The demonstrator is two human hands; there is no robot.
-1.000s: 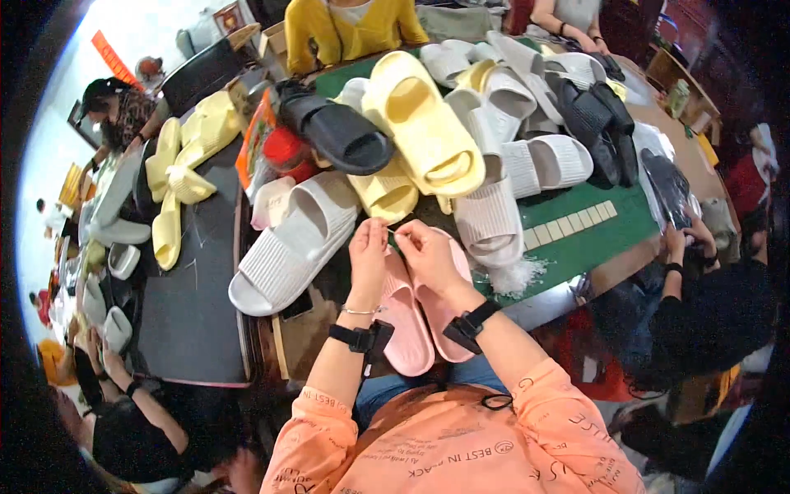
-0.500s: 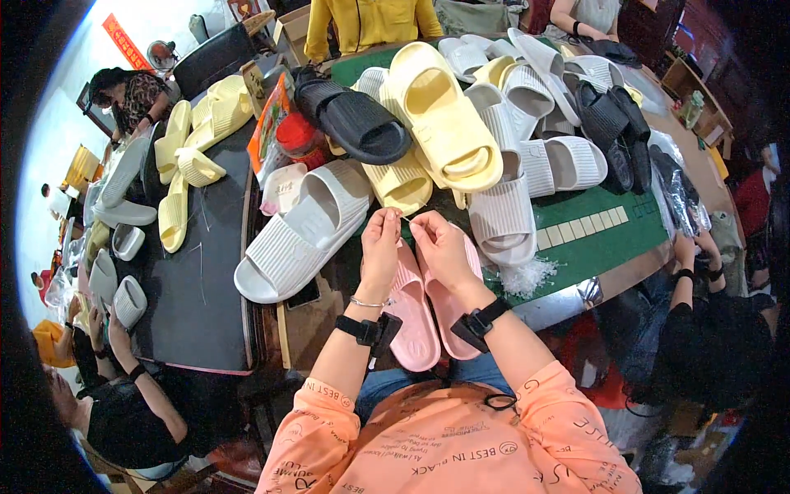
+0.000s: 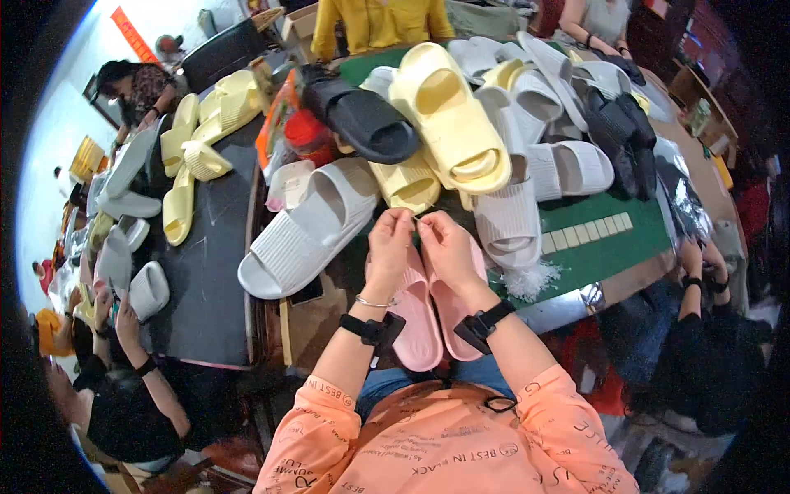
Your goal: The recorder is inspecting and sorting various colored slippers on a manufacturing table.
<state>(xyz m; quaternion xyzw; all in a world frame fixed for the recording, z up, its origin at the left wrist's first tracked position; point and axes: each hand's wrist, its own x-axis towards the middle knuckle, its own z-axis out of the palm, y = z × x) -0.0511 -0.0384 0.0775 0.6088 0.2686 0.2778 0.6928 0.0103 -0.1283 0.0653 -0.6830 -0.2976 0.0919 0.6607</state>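
Note:
Side by side, my left hand point(image 3: 390, 239) and my right hand point(image 3: 445, 245) are both closed in a pinch, fingertips nearly meeting. Whatever they pinch is too small to make out. Beneath my hands and wrists lies a pair of pink slippers point(image 3: 417, 323), their toe ends partly covered by my fingers. Just past my fingertips are a yellow slipper point(image 3: 406, 186) and a larger upright-leaning yellow slipper point(image 3: 448, 107). A big grey slipper point(image 3: 309, 230) lies to the left of my left hand. Right of my right hand is another grey slipper point(image 3: 508, 224).
Black slippers point(image 3: 362, 115) and more grey ones crowd the green table mat point(image 3: 605, 207). A red-lidded jar point(image 3: 309, 136) stands at left. White plastic bits point(image 3: 531, 281) and a row of cream tiles point(image 3: 586, 234) lie at right. Co-workers sit on several sides; a dark table point(image 3: 210, 296) adjoins at left.
My fingertips stay together, pinching, with only a slight shift. The view has moved a little. At the left, a co-worker's hands and the grey slipper by them have changed position.

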